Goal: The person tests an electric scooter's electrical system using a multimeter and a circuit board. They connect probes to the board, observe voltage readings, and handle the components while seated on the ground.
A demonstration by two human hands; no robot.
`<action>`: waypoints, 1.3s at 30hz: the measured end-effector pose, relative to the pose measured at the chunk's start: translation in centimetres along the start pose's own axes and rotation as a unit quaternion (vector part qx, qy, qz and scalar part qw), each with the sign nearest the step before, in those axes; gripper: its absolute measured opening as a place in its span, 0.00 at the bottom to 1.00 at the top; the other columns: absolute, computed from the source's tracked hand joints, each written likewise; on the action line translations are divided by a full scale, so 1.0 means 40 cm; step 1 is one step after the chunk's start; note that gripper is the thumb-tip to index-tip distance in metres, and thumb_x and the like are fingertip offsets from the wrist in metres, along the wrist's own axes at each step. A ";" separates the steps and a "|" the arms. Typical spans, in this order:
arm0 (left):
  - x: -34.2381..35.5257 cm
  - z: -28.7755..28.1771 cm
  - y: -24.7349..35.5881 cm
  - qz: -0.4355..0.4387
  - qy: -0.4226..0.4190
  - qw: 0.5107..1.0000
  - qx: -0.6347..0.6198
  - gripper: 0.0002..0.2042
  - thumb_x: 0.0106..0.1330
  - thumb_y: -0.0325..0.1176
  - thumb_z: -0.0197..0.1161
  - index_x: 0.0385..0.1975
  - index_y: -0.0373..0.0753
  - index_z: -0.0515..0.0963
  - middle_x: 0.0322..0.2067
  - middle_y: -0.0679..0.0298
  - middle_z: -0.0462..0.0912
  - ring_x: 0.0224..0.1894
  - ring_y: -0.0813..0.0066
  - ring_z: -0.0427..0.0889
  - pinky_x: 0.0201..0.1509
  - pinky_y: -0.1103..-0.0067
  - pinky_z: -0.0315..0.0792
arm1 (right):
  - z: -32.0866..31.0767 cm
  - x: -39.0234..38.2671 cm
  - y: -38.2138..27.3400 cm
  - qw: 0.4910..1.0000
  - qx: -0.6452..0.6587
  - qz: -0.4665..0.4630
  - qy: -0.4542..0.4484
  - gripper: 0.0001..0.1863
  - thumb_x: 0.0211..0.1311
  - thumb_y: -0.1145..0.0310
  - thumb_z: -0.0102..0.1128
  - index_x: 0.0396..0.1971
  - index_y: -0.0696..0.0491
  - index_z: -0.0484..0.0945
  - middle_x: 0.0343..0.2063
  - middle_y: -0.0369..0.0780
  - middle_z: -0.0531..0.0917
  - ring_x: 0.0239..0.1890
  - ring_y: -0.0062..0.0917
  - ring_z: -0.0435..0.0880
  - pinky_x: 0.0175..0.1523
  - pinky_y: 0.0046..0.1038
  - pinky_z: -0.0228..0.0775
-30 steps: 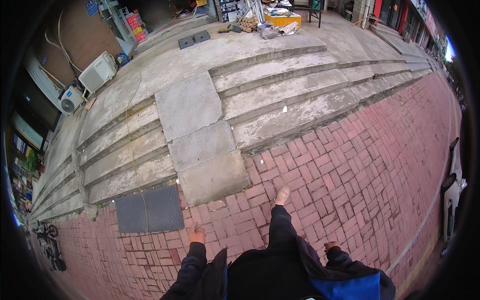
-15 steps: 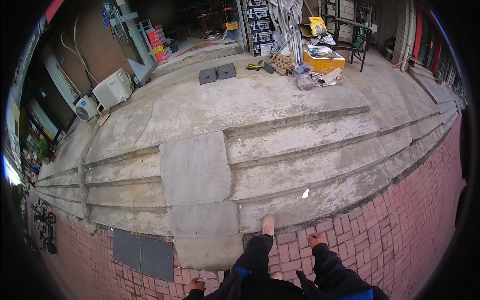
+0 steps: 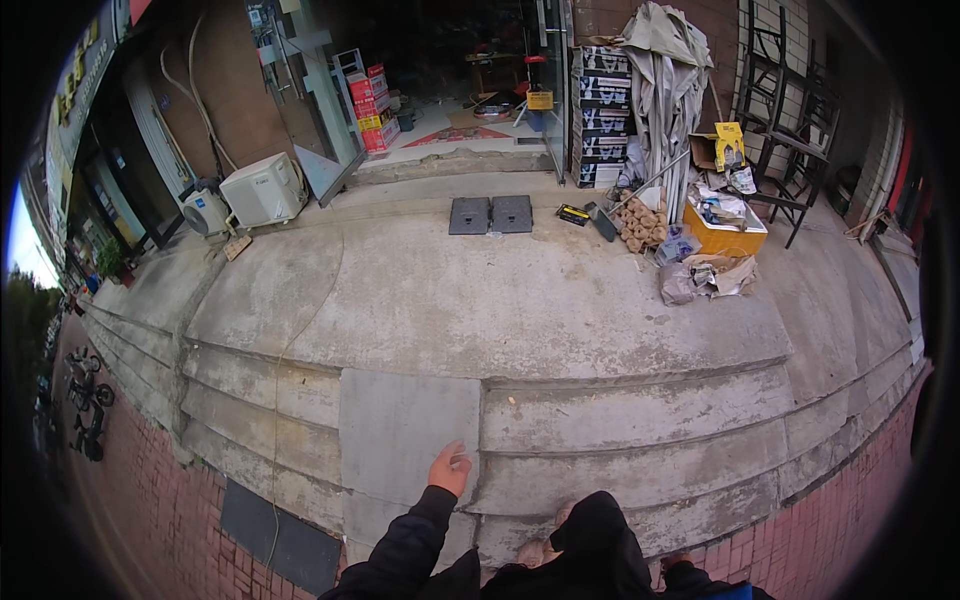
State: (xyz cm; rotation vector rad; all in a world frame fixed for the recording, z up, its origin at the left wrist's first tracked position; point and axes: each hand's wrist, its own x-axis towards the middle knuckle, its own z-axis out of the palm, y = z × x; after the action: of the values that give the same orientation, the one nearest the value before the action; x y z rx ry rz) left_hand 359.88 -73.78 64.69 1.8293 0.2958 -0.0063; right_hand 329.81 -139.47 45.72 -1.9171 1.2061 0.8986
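Note:
My left hand (image 3: 450, 468) hangs in the air in front of me, over the smooth grey concrete ramp (image 3: 408, 420) set into the steps. Its fingers look loosely apart and a little blurred, with nothing visible in them. Low beside my raised right knee is my right hand (image 3: 672, 563), mostly dark and cut by the sleeve; its fingers cannot be made out. My feet (image 3: 535, 552) are at the lowest concrete step (image 3: 640, 515).
Red brick paving (image 3: 800, 555) runs along the steps, with a dark mat (image 3: 278, 535) at left. Above lie two dark square plates (image 3: 491, 215), an orange crate (image 3: 725, 235) of scraps, black box stacks (image 3: 602, 118), metal chairs (image 3: 795, 150), an air-conditioner unit (image 3: 265, 190) and an open glass doorway (image 3: 455, 100).
I have moved forward to the steps, and the view has lifted toward the doorway. My left hand has swung forward and up; my right hand has swung back and down.

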 end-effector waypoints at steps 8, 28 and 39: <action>0.089 -0.121 0.064 -0.245 0.103 0.963 0.032 0.27 0.64 0.29 0.71 0.65 0.37 0.76 0.53 0.50 0.85 0.46 0.59 0.88 0.42 0.65 0.88 | -0.072 0.076 -0.907 0.971 -0.106 -0.212 0.026 0.21 0.56 0.49 0.69 0.37 0.52 0.92 0.39 0.49 0.91 0.47 0.44 0.90 0.56 0.41 0.82; 0.872 -0.187 0.493 -0.311 0.171 0.925 -0.136 0.27 0.64 0.29 0.69 0.63 0.28 0.76 0.51 0.49 0.86 0.49 0.56 0.88 0.45 0.65 0.88 | -0.575 0.111 -1.769 0.990 -0.122 0.058 0.039 0.15 0.62 0.51 0.74 0.33 0.48 0.90 0.37 0.39 0.93 0.46 0.30 0.90 0.55 0.38 0.81; 1.279 -0.327 0.791 -0.365 0.197 0.905 -0.092 0.28 0.64 0.27 0.68 0.65 0.29 0.74 0.51 0.45 0.85 0.47 0.53 0.88 0.47 0.59 0.88 | -0.468 0.087 -2.838 0.849 -0.333 -0.408 -0.042 0.13 0.66 0.60 0.68 0.36 0.57 0.86 0.24 0.40 0.86 0.24 0.29 0.85 0.28 0.35 0.76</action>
State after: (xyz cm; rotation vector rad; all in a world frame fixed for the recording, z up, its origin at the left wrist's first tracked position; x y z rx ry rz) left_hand 413.92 -59.04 90.26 1.4277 1.2158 -0.1284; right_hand 439.54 -119.11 73.96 -2.5529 -0.1015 0.9420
